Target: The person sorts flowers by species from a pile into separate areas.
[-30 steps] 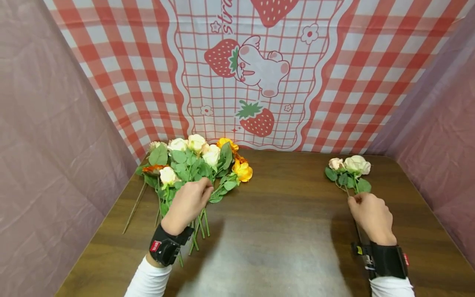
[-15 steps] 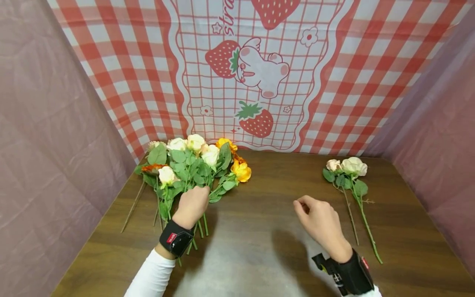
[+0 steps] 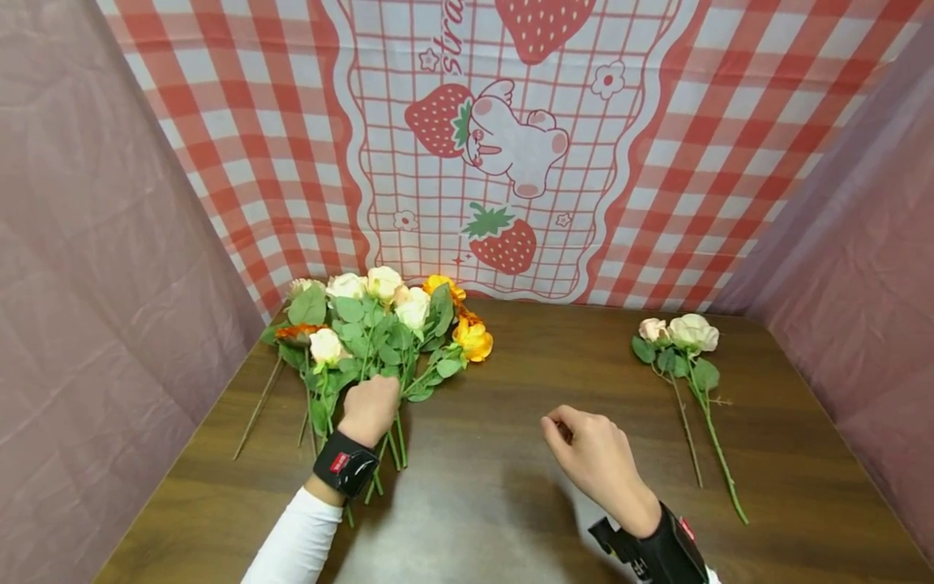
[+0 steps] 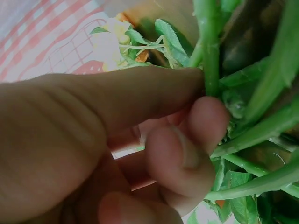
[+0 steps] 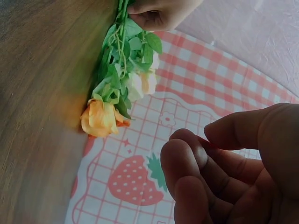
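Closest in, right of centre, the right hand (image 3: 594, 462) hovers above the brown table (image 3: 467, 503), its fingers loosely bent, the thumb just apart from them. A little farther, over on the left, the left hand (image 3: 372, 405) pinches a green stem (image 4: 209, 42) in the flower bunch (image 3: 365, 324)! Its pale roses (image 3: 412, 308) and orange blooms (image 3: 474, 339) crowd the far left. Far right, two cut roses (image 3: 693, 332) lie side by side, stems pointing near. Behind stands a red checked cloth (image 3: 292, 122).
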Demonstrator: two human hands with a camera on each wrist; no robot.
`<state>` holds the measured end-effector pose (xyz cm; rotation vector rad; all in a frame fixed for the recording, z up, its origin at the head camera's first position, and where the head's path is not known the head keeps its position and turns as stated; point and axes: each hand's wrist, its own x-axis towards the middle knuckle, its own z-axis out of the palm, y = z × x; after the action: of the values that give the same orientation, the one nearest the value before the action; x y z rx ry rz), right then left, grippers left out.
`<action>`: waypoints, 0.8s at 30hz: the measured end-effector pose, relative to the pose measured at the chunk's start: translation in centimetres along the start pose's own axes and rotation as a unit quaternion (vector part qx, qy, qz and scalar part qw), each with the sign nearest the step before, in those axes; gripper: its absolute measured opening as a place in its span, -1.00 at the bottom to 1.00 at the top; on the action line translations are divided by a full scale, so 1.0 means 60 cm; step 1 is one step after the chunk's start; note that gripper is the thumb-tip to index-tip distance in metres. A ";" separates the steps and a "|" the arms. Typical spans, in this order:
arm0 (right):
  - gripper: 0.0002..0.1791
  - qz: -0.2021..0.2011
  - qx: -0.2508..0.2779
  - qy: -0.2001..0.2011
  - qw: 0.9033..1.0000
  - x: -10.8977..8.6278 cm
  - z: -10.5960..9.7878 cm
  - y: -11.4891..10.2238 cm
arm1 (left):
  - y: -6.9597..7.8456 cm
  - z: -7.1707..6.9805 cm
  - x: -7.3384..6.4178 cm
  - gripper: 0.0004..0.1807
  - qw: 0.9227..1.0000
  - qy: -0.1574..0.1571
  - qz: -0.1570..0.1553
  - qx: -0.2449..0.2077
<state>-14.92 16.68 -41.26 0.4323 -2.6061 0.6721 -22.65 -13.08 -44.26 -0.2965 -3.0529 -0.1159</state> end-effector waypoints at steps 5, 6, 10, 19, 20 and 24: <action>-0.91 -0.003 0.000 0.003 1.000 0.000 0.000 0.005 | 0.000 0.002 0.002 -0.85 1.000 -0.004 0.005 0.006; -0.91 -0.004 0.001 0.002 1.000 0.000 0.000 0.006 | 0.000 0.002 0.002 -0.85 1.000 -0.004 0.006 0.006; -0.91 0.000 0.003 -0.005 1.000 0.001 -0.002 0.006 | 0.000 0.005 0.002 -0.88 1.000 0.009 0.017 0.003; -0.91 0.007 0.008 -0.036 0.999 0.002 0.000 0.004 | 0.001 0.014 0.005 -0.85 0.999 0.014 0.031 0.000; -0.91 0.008 0.007 -0.039 0.999 0.002 0.000 0.004 | 0.001 0.014 0.005 -0.84 0.999 0.013 0.032 -0.002; -0.91 0.007 0.008 -0.042 0.999 0.001 0.002 0.004 | -0.002 0.013 0.006 -0.84 0.999 0.010 0.044 -0.009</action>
<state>-15.09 16.80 -41.42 0.4567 -2.6868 0.6952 -23.05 -13.04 -45.01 -0.4263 -3.0148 -0.1405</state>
